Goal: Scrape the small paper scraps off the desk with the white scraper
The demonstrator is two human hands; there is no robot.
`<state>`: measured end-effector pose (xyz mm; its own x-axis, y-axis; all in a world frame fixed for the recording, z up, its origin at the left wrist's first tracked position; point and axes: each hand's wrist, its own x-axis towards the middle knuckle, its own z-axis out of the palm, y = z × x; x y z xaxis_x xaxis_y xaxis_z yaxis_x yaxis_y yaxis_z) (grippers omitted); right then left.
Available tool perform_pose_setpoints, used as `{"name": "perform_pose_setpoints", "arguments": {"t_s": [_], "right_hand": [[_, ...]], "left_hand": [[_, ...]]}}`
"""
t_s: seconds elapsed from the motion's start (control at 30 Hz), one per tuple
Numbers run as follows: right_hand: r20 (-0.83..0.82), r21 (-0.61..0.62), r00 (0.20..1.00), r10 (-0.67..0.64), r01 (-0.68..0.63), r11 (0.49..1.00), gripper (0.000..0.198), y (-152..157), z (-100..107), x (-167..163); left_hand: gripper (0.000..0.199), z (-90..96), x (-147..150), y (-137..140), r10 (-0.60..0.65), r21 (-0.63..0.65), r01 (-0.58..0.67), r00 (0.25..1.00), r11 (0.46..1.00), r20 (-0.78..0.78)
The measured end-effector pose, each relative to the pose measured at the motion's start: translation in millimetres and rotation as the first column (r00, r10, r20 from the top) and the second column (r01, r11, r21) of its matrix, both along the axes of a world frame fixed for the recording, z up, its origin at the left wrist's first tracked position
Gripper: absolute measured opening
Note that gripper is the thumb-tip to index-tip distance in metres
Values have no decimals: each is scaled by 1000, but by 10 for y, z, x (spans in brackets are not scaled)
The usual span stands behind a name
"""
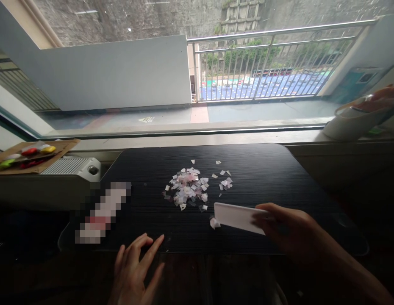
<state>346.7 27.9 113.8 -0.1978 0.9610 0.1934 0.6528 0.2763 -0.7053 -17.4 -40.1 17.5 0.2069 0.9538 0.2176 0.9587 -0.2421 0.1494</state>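
My right hand (284, 224) grips a flat, white rectangular card-like piece (237, 217), held tilted over the right part of the black table (146, 220). At the card's left end lies a small clump of whitish scraps (215, 223). My left hand (136, 269) is open at the near edge, fingers spread, with one fingertip by a few tiny bits. In the middle of the tabletop sits a loose pile of small cut scraps (188, 188), white, pinkish and partly see-through. A smaller cluster of scraps (226, 184) is scattered to its right.
A blurred-out flat item (104, 212) lies on the table's left side. Left of the table, a white radiator (73, 166) stands beside a cardboard sheet (65, 148) bearing colourful objects. Behind the table runs a window sill (171, 141), with a white container (349, 123) at right.
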Motion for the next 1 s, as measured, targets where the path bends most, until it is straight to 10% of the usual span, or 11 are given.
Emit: {"name": "perform_pose_setpoints", "arguments": {"t_s": [0.33, 0.6, 1.0], "right_hand": [[0, 9, 999, -55, 55, 998, 14, 21, 4, 5], [-73, -117, 997, -13, 4, 993, 15, -37, -33, -56], [-73, -168, 995, -66, 52, 984, 17, -122, -36, 17]], "left_hand": [[39, 92, 162, 49, -3, 83, 1, 1000, 997, 25], [47, 380, 873, 394, -351, 96, 348, 937, 932, 5], [39, 395, 995, 463, -248, 109, 242, 968, 964, 47]]}}
